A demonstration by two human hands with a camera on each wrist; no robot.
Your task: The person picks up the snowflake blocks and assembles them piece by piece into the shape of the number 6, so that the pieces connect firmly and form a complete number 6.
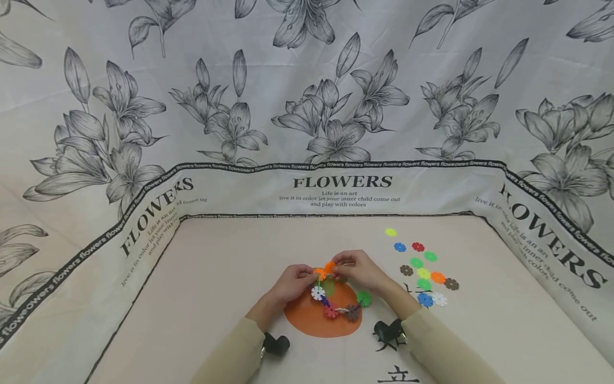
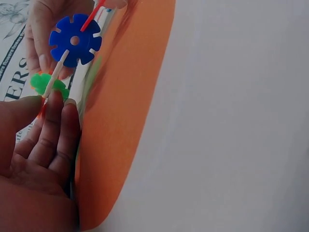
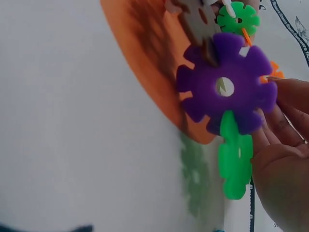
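A chain of slotted plastic flower discs hangs between my hands above an orange patch on the table cover. My left hand (image 1: 293,282) pinches an orange disc (image 1: 321,274) at the chain's left end. With thumb and fingers, my right hand (image 1: 361,270) pinches another orange disc (image 1: 330,266), close against the first. The chain curves down through a white disc (image 1: 317,293), a red disc (image 1: 331,311) and a brown disc (image 1: 352,313) to a green disc (image 1: 364,298). A blue disc (image 2: 75,40) shows in the left wrist view, a purple disc (image 3: 224,82) in the right.
Loose discs in several colours lie to the right, among them a yellow disc (image 1: 390,232), a blue disc (image 1: 425,300) and a white disc (image 1: 439,299). Printed cloth (image 1: 341,192) stands around the table's back and sides. Black wrist devices (image 1: 388,332) sit at both cuffs.
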